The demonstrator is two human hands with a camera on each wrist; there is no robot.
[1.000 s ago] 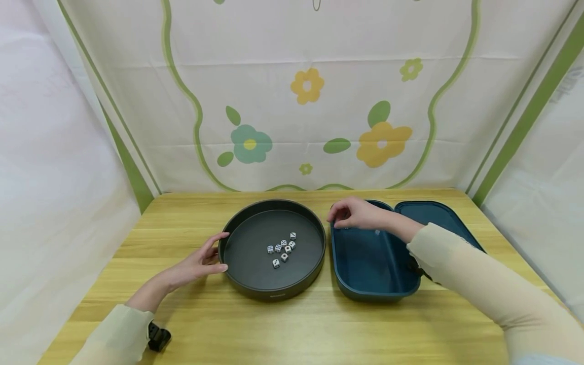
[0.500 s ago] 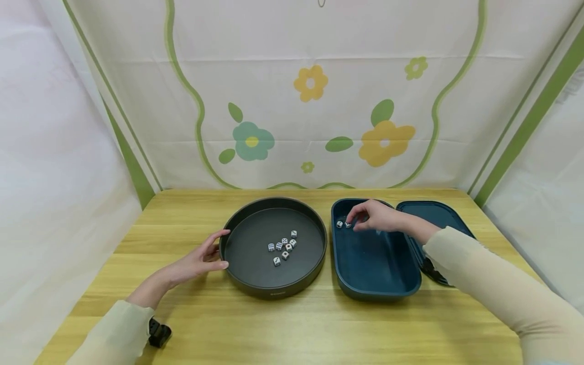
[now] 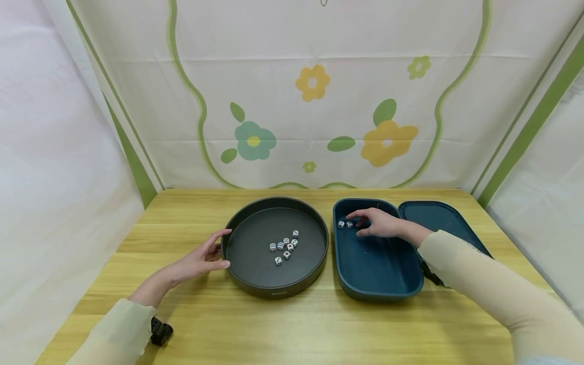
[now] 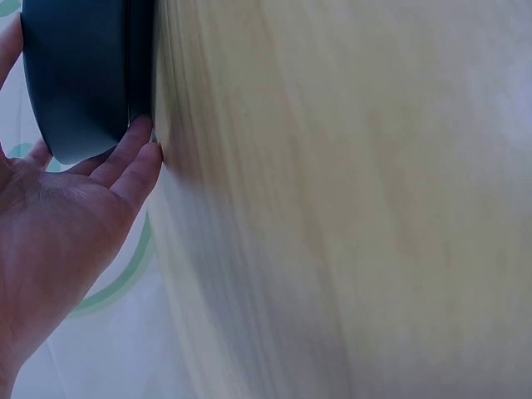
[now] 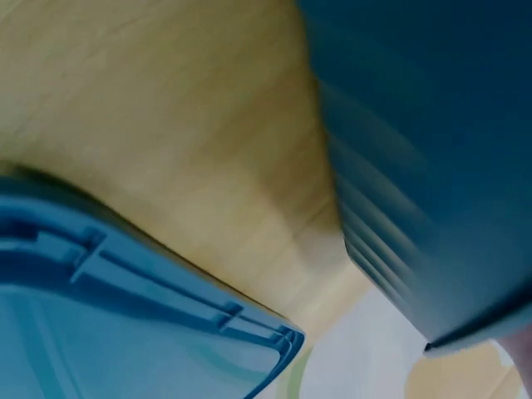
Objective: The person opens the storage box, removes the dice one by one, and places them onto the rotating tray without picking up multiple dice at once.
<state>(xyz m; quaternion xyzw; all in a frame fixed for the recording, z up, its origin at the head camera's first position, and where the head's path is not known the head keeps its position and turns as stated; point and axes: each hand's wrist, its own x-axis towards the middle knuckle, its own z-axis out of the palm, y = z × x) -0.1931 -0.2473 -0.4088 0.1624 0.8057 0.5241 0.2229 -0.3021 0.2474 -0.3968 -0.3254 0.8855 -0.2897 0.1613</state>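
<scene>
A round dark baking pan [image 3: 255,276] stands at the middle of the table. Several white dice [image 3: 287,255] lie scattered inside it. My left hand [image 3: 201,263] rests against the pan's left side, thumb and forefinger spread along the rim; in the left wrist view its fingers lie against the pan's outer wall [image 4: 79,83]. To the right stands a deep blue rectangular box [image 3: 378,274]. Two dice, a left die [image 3: 341,224] and a right die [image 3: 349,224], sit near its far left corner. My right hand [image 3: 380,223] reaches into the box beside them, fingers loosely parted, nothing visible between them.
A blue lid [image 3: 440,220] lies right of the box, partly behind the right forearm; its edge [image 5: 191,291] shows in the right wrist view. A white floral cloth [image 3: 315,121] hangs behind the wooden table [image 3: 274,329]. A black wrist camera [image 3: 160,332] is by the left sleeve.
My right hand has moved from the box's left rim inward to the right, uncovering two dice side by side. My left hand stays at the pan, and the dice there look unmoved.
</scene>
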